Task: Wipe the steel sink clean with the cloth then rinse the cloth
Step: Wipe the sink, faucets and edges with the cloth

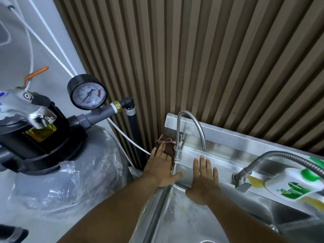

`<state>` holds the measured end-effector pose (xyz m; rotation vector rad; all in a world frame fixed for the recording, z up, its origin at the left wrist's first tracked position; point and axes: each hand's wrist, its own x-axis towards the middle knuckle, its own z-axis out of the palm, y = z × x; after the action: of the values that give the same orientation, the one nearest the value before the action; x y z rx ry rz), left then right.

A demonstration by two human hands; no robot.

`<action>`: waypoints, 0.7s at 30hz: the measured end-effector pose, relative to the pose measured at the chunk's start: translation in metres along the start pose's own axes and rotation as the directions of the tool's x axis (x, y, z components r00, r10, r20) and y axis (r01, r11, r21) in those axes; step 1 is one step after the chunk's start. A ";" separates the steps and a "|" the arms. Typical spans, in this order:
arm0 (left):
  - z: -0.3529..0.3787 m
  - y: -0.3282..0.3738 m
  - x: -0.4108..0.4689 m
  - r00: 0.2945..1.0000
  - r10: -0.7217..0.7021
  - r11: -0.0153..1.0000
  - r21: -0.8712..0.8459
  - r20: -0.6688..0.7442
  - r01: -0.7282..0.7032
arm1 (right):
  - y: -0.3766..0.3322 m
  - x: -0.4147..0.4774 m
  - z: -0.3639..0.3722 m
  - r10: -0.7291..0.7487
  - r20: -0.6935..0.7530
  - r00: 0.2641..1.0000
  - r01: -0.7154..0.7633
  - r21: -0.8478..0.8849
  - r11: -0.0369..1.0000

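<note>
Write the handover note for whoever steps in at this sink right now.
Left hand: flat, pressing the brown cloth on the sink's back-left corner, beside the thin tap.
Right hand: open, flat on the back ledge, holding nothing.
Done: wiping seems under way at the corner only; the sink basin shows specks and smears.
Left: wipe the basin and ledge, then rinse the cloth. No water is visibly running.

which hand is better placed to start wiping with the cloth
Left. The left hand rests flat on the brown cloth at the back left corner of the sink, beside the small tap. The right hand lies flat on the sink wall, apart from the cloth.
</note>
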<state>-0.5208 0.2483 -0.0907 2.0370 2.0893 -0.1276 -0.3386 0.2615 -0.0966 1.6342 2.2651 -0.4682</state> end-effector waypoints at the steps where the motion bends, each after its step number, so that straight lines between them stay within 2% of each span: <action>1: 0.000 0.002 -0.004 1.000 -0.002 1.000 0.015 -0.008 0.002 | 0.001 0.000 -0.001 -0.001 0.007 1.000 0.001 0.000 1.000; 6: 0.006 0.007 -0.039 1.000 -0.004 0.999 0.033 -0.031 0.005 | 0.002 -0.001 -0.002 -0.018 0.045 0.999 0.018 0.003 1.000; 13: 0.014 0.014 -0.091 0.999 -0.032 0.999 0.028 0.027 0.031 | 0.006 -0.007 -0.008 -0.065 0.058 0.996 0.065 0.010 0.998; 21: -0.006 0.016 -0.036 0.989 -0.090 0.995 -0.025 0.113 0.094 | 0.009 -0.005 -0.006 -0.087 0.071 0.994 0.089 -0.020 0.996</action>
<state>-0.5050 0.2149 -0.0760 1.8713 2.1035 -0.2182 -0.3285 0.2629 -0.0897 1.4878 2.2891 -0.5102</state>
